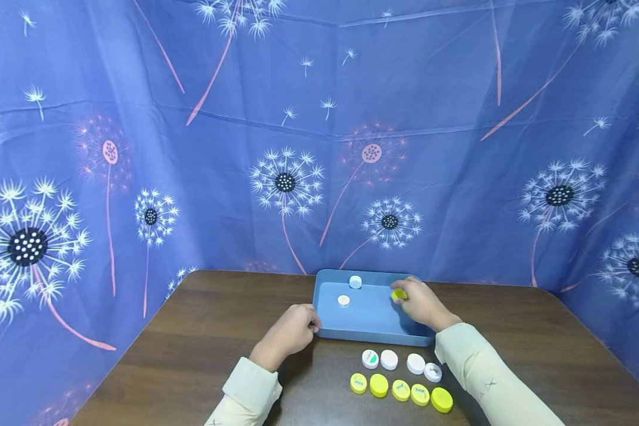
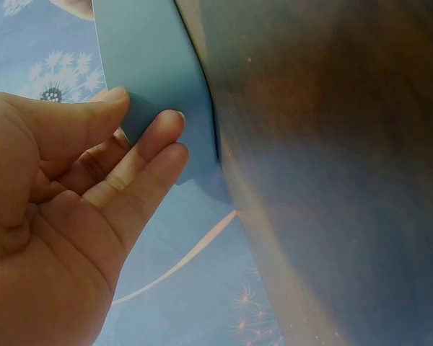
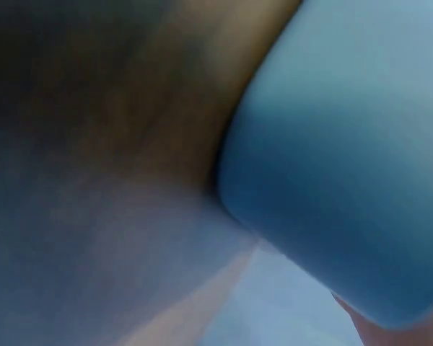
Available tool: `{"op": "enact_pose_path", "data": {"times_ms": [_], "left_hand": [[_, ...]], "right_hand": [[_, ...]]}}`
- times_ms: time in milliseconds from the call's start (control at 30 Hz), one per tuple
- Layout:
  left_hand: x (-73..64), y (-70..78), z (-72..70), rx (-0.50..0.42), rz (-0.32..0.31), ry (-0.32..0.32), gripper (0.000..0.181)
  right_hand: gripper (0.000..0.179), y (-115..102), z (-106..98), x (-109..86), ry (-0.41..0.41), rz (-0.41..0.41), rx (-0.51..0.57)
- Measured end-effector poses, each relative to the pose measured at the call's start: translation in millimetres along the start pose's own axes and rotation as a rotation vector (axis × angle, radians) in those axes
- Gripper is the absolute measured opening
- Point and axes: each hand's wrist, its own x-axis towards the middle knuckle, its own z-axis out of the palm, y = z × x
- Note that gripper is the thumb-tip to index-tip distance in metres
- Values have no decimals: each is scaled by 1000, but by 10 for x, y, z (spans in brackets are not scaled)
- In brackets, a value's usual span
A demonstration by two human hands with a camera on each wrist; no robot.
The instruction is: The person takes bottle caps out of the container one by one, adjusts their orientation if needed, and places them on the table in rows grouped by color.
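Observation:
A shallow blue tray [image 1: 373, 338] stands on the table. My left hand [image 1: 291, 329] holds its near left corner; in the left wrist view the thumb [image 2: 94, 112] is at the rim and the other fingers lie along the outer wall. Over the right part of the tray, my right hand [image 1: 420, 302] pinches a yellow bottle cap [image 1: 399, 294] between thumb and fingers. Inside the tray are a white cap [image 1: 355, 282] by the back wall and another white cap [image 1: 343, 301] nearer the left. The right wrist view mostly shows the tray's outer wall [image 3: 332, 173], with the cap out of sight.
In front of the tray lies a row of several white caps [image 1: 389, 360], one with a green mark. Nearer still is a row of several yellow caps [image 1: 379, 386], some with writing. The brown wooden table [image 1: 191, 355] ends at a blue dandelion-patterned cloth [image 1: 218, 195].

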Motion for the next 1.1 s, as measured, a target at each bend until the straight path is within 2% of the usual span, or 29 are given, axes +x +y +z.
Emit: {"op": "enact_pose_path", "data": {"times_ms": [167, 333, 600, 767, 933, 1100], "left_hand": [[1, 17, -23, 7, -13, -18, 15], [12, 13, -36, 20, -10, -15, 16], [18, -6, -10, 22, -18, -18, 18], [25, 1, -13, 19, -14, -16, 17], [26, 21, -20, 23, -12, -14, 16], [24, 34, -16, 21, -14, -18, 16]], "right_hand": [[29, -20, -117, -154, 70, 9, 132], [26, -42, -257, -403, 142, 15, 230], [27, -79, -500, -873, 121, 22, 300], [22, -15, -629, -1129, 3, -23, 369], [20, 95, -680, -1284, -121, -120, 463], [21, 134, -753, -1341, -310, -80, 485]]}}
